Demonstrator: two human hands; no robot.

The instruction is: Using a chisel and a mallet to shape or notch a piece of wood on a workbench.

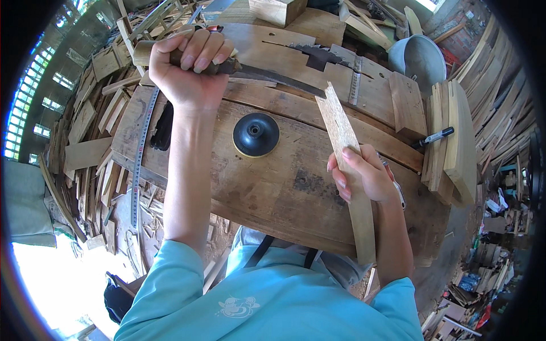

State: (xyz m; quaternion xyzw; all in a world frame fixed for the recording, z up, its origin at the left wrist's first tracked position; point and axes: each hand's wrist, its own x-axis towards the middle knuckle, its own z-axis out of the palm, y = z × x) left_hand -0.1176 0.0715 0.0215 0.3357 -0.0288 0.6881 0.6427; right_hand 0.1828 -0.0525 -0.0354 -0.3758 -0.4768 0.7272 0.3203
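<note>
My left hand point(190, 77) is closed around the wooden handle of a long, dark metal tool point(276, 79), which looks like a file or blade. The tool's far end is at the upper end of a pale wooden strip point(339, 125); whether they touch I cannot tell. My right hand point(361, 173) grips that strip around its middle, and the strip slants down toward the bench's front edge. A red and metal object, partly hidden, lies behind my right hand. A round black disc pad point(256, 146) lies on the wooden workbench point(273, 204) between my arms.
A tape measure point(136, 176) runs over the bench's left edge beside a black item point(161, 128). Boards point(460, 142), a block point(406, 105) and a marker point(435, 137) are at the right. A metal bucket point(417, 59) stands at the back. Scrap wood point(85, 153) surrounds the bench.
</note>
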